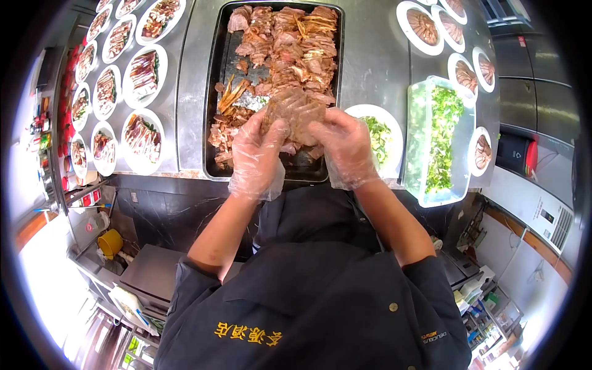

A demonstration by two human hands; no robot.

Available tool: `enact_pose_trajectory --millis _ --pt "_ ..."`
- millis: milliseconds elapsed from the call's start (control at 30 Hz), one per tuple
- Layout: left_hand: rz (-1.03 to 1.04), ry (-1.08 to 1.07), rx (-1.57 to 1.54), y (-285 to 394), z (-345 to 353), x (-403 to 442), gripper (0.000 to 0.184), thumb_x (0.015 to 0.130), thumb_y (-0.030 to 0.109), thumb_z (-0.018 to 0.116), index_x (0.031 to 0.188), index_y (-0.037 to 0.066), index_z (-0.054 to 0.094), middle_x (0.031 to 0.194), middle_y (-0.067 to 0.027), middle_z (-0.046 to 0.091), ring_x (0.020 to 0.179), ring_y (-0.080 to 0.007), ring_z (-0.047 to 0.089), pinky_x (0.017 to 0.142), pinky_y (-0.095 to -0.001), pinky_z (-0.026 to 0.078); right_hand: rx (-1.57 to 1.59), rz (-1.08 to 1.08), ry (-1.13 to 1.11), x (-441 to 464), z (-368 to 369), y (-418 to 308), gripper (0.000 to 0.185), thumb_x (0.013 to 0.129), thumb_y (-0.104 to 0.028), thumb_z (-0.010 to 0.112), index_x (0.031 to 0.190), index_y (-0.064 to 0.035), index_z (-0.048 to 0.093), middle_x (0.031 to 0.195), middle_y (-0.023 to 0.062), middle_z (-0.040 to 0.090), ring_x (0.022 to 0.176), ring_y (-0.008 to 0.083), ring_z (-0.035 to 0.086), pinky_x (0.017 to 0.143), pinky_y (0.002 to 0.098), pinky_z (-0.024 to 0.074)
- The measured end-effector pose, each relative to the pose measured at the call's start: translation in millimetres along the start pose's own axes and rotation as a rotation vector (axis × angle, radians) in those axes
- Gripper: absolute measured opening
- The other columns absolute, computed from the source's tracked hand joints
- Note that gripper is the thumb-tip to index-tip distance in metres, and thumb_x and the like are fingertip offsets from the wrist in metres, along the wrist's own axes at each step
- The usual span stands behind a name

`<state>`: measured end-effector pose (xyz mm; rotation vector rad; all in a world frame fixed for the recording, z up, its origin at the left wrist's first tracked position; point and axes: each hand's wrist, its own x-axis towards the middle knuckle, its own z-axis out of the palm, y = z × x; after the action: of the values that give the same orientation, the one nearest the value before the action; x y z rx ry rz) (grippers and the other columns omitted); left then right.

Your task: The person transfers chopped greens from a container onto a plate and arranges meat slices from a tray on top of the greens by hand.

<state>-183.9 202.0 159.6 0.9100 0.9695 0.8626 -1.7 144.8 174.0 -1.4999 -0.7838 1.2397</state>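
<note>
Both hands wear clear plastic gloves and hold a fanned stack of sliced meat [296, 114] between them, above the front part of a black tray [211, 123]. My left hand [258, 148] grips the left side of the stack, and my right hand [348, 148] pinches its right side. Rows of sliced meat [287, 49] fill much of the tray behind the hands, with loose pieces at its left. Just right of my right hand, a white plate [394, 139] bears chopped greens [379, 135].
Oval plates with sliced meat [145, 74] stand in rows at the left of the metal counter [375, 55]. More plates of meat [424, 28] are at the right. A clear plastic tub [418, 123] of chopped green leaves [445, 135] stands near the front edge.
</note>
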Motion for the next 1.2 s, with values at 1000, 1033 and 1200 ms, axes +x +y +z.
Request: enact_pose_trajectory --millis 1000,1033,1200 --pt "-0.419 -0.200 0.149 -105 59 -15 0.042 0.110 0.019 0.071 0.145 -0.003 0.065 0.127 -0.0110 0.077 0.113 -0.0193 0.075 0.101 -0.0338 0.062 0.327 0.311 0.386 -100 -179 157 0.020 0.094 -0.004 0.072 0.108 0.0086 0.077 0.102 0.0147 0.081 0.090 0.0188 0.076 0.081 0.0300 0.0609" --pt "-0.427 -0.237 0.165 -118 56 -15 0.043 0.111 0.022 0.070 0.146 -0.002 0.065 0.127 -0.0097 0.076 0.111 -0.0168 0.074 0.100 -0.0329 0.061 0.294 0.247 0.322 -96 -181 162 0.019 0.095 -0.006 0.075 0.109 0.0081 0.078 0.099 0.0136 0.081 0.090 0.0178 0.075 0.080 0.0297 0.0610" --pt "-0.493 -0.217 0.217 -142 71 -34 0.043 0.109 0.016 0.070 0.147 -0.003 0.063 0.125 -0.0083 0.074 0.106 -0.0150 0.072 0.097 -0.0311 0.059 -0.086 0.273 0.223 -81 -181 200 0.029 0.092 -0.019 0.082 0.109 0.0043 0.080 0.097 0.0140 0.083 0.088 0.0216 0.078 0.079 0.0353 0.0611"
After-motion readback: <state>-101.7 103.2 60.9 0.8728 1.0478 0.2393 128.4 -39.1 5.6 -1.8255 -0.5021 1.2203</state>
